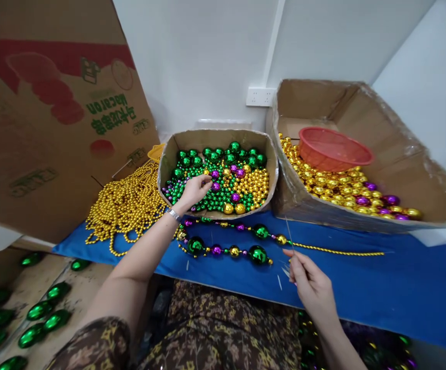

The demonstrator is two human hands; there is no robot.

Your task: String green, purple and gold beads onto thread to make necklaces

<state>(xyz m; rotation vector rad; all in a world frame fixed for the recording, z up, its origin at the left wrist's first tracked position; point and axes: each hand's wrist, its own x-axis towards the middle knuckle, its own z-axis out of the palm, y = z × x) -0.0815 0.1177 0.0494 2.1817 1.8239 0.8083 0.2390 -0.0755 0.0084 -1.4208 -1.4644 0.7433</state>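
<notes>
My left hand reaches over the cardboard box of loose beads, its fingertips pinched among gold and purple beads; what they hold, if anything, is hidden. Shiny round beads in green, gold and purple fill the box, large green ones at the back. My right hand is closed, with a thin, straight strand rising from between thumb and fingers; whether it is a needle or a stiff thread I cannot tell. A bead string of green, purple and gold lies looped on the blue tabletop, one end a row of small gold beads.
Gold bead strands lie heaped at left by a tall carton. At right, a big cardboard box holds gold and purple beads and a red basket. Green ornaments lie low at left. White scraps dot the blue tabletop.
</notes>
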